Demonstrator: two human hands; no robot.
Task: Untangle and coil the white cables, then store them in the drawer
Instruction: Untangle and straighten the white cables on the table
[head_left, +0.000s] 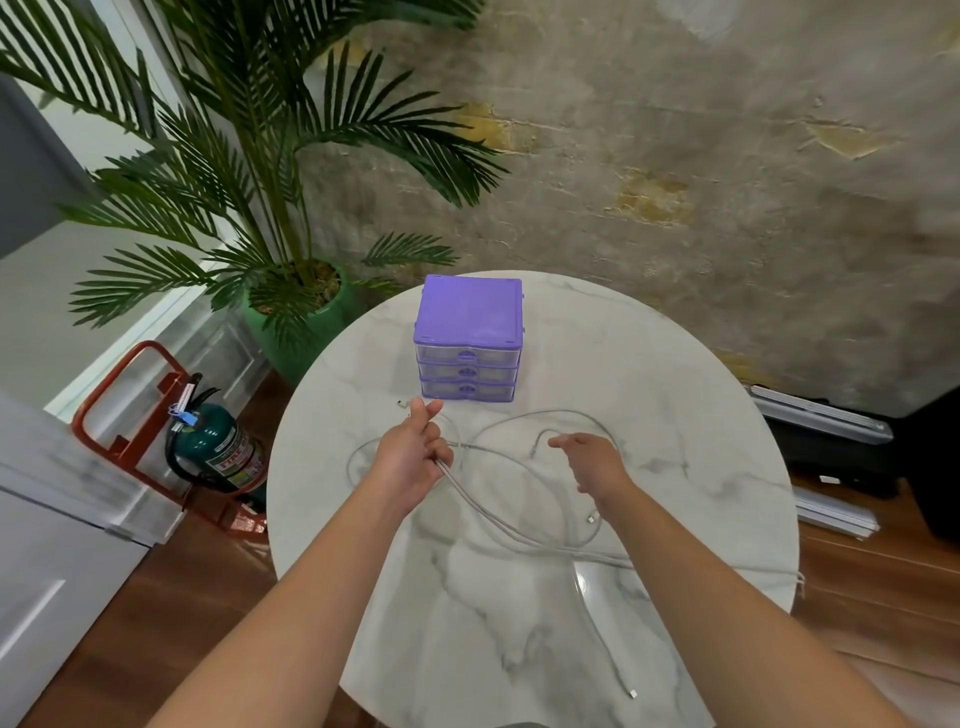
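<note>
White cables (498, 519) are sprawling in loose, crossing loops over the marble-patterned round table (675, 415) I am looking down on. My left hand (410, 457) is gripping a bundle of strands, fingers curled round them, with one plug end (401, 403) sticking out above the thumb. My right hand (592, 462) is hovering just above the loops, fingers relaxed and spread, holding nothing; a cable end is curving up just beside its fingertips. Another connector (592, 517) is lying near the right wrist, and a long strand is running toward me, ending in a plug (632, 693) near the table's front edge. More cable is draping over the right rim.

Behind the hands, a purple drawer unit (467, 343) with three clear drawers is sitting on the table, all three pushed in. On the floor to the left, a green fire extinguisher (218, 447) is resting in a red stand (130, 405); its label is showing "FIRE" in red, the rest too small to read. A palm plant (249, 171) in a green pot is standing behind it.
</note>
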